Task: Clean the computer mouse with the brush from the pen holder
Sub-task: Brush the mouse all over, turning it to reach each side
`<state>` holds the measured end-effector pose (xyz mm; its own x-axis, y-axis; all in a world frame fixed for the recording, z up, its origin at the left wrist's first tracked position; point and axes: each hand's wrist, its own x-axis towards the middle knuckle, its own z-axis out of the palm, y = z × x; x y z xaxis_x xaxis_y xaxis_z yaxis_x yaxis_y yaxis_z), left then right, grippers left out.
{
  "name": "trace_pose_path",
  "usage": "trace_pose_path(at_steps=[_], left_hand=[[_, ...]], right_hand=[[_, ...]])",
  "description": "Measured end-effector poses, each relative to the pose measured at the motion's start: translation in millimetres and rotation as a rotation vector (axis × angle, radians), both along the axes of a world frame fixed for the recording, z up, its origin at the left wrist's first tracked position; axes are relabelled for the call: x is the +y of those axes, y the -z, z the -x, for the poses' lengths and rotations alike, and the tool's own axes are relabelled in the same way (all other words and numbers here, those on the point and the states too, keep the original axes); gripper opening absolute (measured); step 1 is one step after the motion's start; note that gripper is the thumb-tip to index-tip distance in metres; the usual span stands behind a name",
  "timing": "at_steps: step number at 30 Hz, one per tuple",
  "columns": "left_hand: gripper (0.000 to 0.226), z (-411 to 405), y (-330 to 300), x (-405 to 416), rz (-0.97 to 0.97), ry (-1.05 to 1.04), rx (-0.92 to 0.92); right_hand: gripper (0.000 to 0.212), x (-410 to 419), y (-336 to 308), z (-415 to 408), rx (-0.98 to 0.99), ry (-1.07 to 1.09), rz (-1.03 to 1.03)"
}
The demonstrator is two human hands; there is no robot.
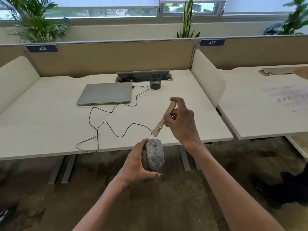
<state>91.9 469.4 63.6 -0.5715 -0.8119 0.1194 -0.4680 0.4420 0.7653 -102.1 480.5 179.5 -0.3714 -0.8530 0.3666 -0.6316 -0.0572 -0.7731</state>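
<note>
Beyond desk (50, 130) edge, left hand (135, 165) gripped dusty mouse (155, 155), right hand (181, 120) pinched brush (164, 120); taut cable (106, 124) could tug mouse loose.

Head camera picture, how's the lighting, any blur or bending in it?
Head view: soft even daylight from the windows, only faint shadows on the desk; wide-angle bending curves the partition and desk edges; the mouse, brush and both hands are fairly sharp, while the far right edge is smeared.
</note>
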Motion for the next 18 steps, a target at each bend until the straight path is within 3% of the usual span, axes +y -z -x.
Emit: trace_pose_path(at_steps=[7, 14, 18], left_hand=[[0.117, -64.6, -3.3, -7.7, 0.007, 0.066, 0.024], [0.116, -99.6, -2.6, -12.7, -0.004, 0.123, 0.004], [0.119, -96.1, -5.7, -9.4, 0.009, 0.105, -0.007]], right_hand=[[0.048, 0.2, 4.1, -86.4, 0.122, 0.045, -0.031], [0.049, 7.2, 5.0, -117.5, 0.282, 0.116, -0.070], [0.050, 10.9, -0.4, -115.7, 0.225, 0.109, -0.030]])
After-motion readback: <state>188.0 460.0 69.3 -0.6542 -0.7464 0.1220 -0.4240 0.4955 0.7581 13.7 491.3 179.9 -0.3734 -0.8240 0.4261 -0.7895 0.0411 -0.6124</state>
